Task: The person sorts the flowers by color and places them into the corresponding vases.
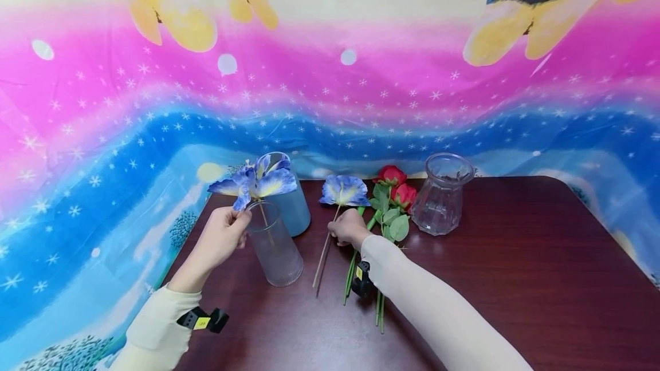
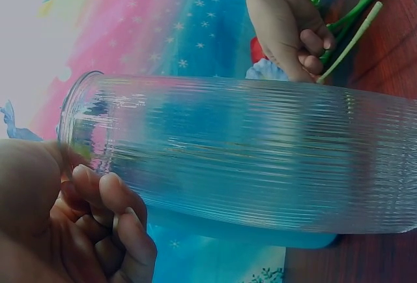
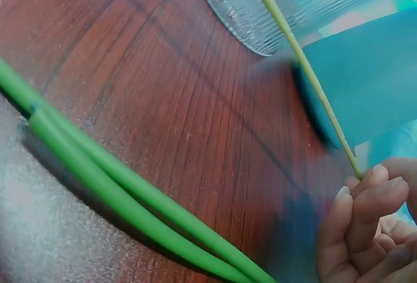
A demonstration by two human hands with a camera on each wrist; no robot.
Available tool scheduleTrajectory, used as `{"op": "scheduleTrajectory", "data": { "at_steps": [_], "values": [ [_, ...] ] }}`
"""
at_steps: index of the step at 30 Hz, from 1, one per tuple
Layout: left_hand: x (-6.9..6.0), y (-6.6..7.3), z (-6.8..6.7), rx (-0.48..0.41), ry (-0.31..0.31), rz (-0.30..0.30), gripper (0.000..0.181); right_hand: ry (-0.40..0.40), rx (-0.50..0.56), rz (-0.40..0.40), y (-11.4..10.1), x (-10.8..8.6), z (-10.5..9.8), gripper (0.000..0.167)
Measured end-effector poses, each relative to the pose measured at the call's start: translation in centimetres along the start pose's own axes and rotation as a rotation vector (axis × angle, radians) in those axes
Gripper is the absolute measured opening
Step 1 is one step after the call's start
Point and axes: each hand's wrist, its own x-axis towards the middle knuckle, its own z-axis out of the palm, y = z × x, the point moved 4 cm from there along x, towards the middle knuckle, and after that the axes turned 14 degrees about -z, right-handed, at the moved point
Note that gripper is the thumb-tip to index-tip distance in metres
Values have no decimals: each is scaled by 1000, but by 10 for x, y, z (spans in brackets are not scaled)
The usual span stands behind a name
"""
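Note:
At the left, my left hand [image 1: 222,235] pinches the rim of a clear ribbed glass vase [image 1: 278,253]; its curled fingers [image 2: 133,231] show beside the rim in the left wrist view. Blue-and-yellow artificial irises [image 1: 255,181] stand in that vase, a thin stem running down inside. My right hand [image 1: 350,228] pinches the stem [image 3: 306,68] of another blue iris [image 1: 344,190], its bloom up and the stem's lower end above the table. Under and beside this hand lie red artificial roses [image 1: 390,175] with green stems [image 3: 130,198].
A blue vase [image 1: 296,210] stands right behind the ribbed one. To the right of the roses is a short clear glass vase [image 1: 438,210] with a flared rim. All stand on a dark red-brown table [image 1: 515,256], with a printed cloth [image 1: 330,85] hanging behind it.

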Motion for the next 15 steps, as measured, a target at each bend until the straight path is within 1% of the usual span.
{"op": "scheduleTrajectory", "data": {
  "at_steps": [10,15],
  "values": [
    [0,0,0,-19,-5,6,44,52,16,-15,0,-7,-2,32],
    [1,-1,1,-6,-6,13,45,79,20,-26,-1,-10,-4,27]
  ]
}}
